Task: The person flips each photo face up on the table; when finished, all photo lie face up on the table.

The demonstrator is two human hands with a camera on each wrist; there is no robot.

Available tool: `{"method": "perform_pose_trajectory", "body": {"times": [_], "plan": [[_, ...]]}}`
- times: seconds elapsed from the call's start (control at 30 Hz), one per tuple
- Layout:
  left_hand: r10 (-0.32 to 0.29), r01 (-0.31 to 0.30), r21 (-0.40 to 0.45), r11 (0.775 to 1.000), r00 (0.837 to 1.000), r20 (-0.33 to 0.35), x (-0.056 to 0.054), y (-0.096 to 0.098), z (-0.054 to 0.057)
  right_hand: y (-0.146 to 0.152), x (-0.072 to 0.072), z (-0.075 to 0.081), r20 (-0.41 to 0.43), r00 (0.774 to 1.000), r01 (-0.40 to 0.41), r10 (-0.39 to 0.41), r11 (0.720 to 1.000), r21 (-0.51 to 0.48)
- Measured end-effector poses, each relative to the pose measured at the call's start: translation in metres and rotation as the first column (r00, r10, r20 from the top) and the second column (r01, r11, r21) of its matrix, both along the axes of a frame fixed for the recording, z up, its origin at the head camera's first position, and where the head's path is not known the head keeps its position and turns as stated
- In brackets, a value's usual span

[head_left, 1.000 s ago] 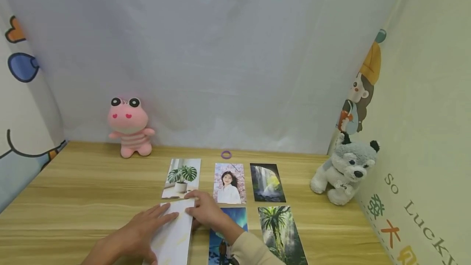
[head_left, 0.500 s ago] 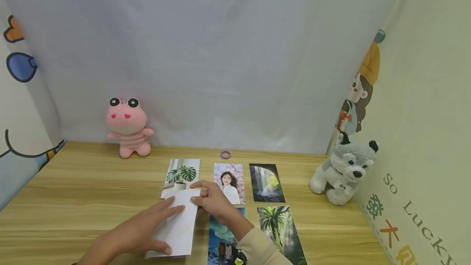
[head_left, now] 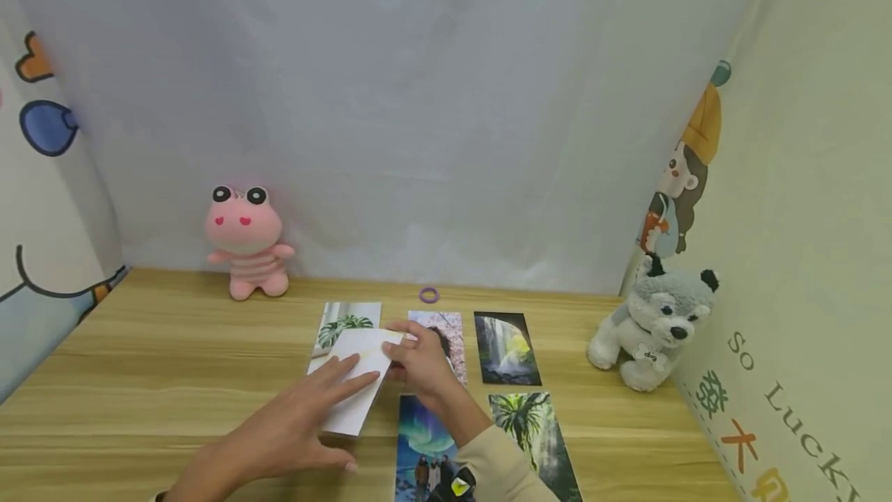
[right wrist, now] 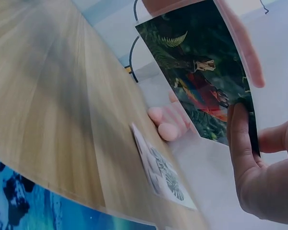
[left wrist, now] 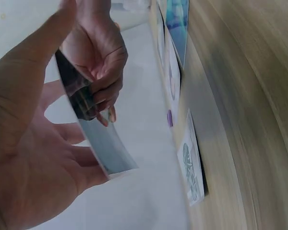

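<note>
My right hand point(head_left: 425, 366) pinches a photo card point(head_left: 351, 397) at its right edge, thumb on one face and fingers on the other. The white back of the card shows in the head view. Its picture side, in the right wrist view, has a red parrot point(right wrist: 204, 93) among dark ferns. Straight fingers of my left hand point(head_left: 293, 428) lie against the white back, with the thumb apart below the card. The lifted card overlaps a potted plant photo point(head_left: 341, 328). Partly hidden behind my right hand is a portrait photo point(head_left: 453, 328).
A waterfall photo point(head_left: 506, 347), a jungle plant photo point(head_left: 530, 432) and an aurora photo point(head_left: 421, 428) lie on the wooden table point(head_left: 139, 378). A purple ring point(head_left: 428, 295) sits behind them. A pink plush toy point(head_left: 247, 242) stands back left, a grey plush dog point(head_left: 655, 324) at right.
Both hands have moved up and to the right with the photo card, which is now tilted over the plant photo. The left thumb has come away from the card's lower edge.
</note>
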State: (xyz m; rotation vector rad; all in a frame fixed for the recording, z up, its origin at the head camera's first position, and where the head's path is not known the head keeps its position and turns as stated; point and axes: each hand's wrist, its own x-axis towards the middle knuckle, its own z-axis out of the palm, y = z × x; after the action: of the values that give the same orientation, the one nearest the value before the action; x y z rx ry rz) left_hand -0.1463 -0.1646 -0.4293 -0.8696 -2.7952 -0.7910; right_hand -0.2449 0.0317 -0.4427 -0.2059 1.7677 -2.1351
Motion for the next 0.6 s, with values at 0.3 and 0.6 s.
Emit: {"method": "perform_pose_trajectory", "body": {"times": [0.3, 0.6], "plan": [[0.053, -0.060, -0.018, 0.998, 0.961, -0.273, -0.007, 0.010, -0.008, -0.001, -0.003, 0.006, 0.026, 0.999, 0.038, -0.036, 0.996, -0.081], [0.046, -0.053, -0.004, 0.999, 0.902, -0.430, -0.012, 0.016, -0.008, -0.005, -0.001, 0.005, 0.029, 0.996, 0.082, -0.079, 0.988, -0.128]]}}
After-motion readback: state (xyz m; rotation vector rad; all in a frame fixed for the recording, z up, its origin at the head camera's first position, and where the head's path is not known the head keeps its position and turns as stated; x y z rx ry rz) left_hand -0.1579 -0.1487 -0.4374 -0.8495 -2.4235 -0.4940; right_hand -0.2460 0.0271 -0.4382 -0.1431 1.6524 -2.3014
